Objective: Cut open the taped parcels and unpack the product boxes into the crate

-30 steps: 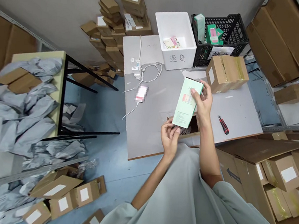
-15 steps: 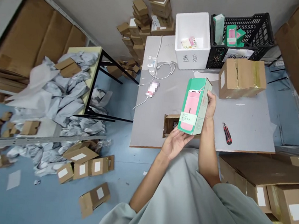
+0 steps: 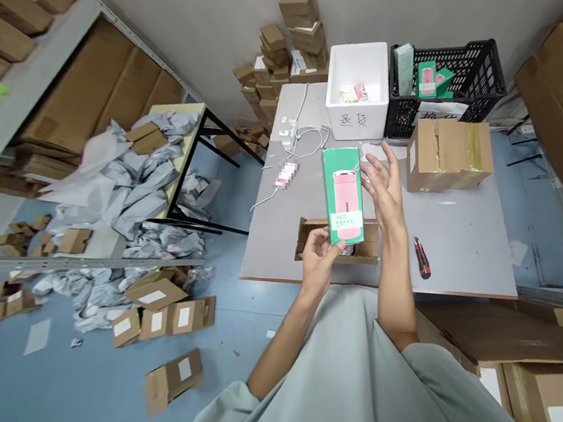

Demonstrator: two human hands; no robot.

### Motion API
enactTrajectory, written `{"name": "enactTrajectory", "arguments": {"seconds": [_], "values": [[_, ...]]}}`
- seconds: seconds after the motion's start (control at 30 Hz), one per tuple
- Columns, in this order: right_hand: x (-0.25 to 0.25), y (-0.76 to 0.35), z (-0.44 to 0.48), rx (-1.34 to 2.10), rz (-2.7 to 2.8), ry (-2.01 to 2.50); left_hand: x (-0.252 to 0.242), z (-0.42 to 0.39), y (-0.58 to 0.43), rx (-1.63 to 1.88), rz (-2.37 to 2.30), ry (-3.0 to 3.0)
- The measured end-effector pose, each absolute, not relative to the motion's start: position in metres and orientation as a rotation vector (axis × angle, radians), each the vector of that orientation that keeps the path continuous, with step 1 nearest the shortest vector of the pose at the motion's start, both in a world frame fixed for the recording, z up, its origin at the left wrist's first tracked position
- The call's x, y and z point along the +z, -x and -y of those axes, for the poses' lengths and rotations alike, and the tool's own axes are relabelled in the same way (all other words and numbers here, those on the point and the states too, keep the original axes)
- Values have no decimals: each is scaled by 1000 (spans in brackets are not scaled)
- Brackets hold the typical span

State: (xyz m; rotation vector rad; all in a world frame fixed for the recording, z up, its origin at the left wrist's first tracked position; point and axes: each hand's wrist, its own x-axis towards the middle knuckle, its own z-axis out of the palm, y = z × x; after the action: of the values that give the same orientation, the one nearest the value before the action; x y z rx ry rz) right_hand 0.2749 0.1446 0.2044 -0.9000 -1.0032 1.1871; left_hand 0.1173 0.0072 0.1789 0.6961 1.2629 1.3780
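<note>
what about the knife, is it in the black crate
No, the knife lies on the table, apart from the black crate.

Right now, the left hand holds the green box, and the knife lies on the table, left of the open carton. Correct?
No: the head view shows the knife right of the open carton. The left hand does hold the green box, and the knife is on the table.

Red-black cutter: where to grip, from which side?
Probably the thicker near end of the cutter, pinched across its width from above by the right hand: it lies lengthwise on the table, narrow tip pointing away, long sides unobstructed.
</note>
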Motion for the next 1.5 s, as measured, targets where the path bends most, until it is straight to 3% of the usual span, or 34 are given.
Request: {"name": "enactTrajectory", "arguments": {"seconds": [0.33,0.57,0.83,1.17,1.5], "values": [[217,-266,-140,908,1033,975,185,-6,-139,1531,-1495,-1267],[193,-292,-163,1078,874,863,188,-10,-128,1425,-1199,-801],[192,-286,-164,1206,722,862,210,-19,-130,1051,-870,-501],[184,-286,-168,1183,812,837,201,-13,-137,1190,-969,-646],[218,-285,-144,1019,1021,940,193,-13,-140,1596,-1434,-1136]]}}
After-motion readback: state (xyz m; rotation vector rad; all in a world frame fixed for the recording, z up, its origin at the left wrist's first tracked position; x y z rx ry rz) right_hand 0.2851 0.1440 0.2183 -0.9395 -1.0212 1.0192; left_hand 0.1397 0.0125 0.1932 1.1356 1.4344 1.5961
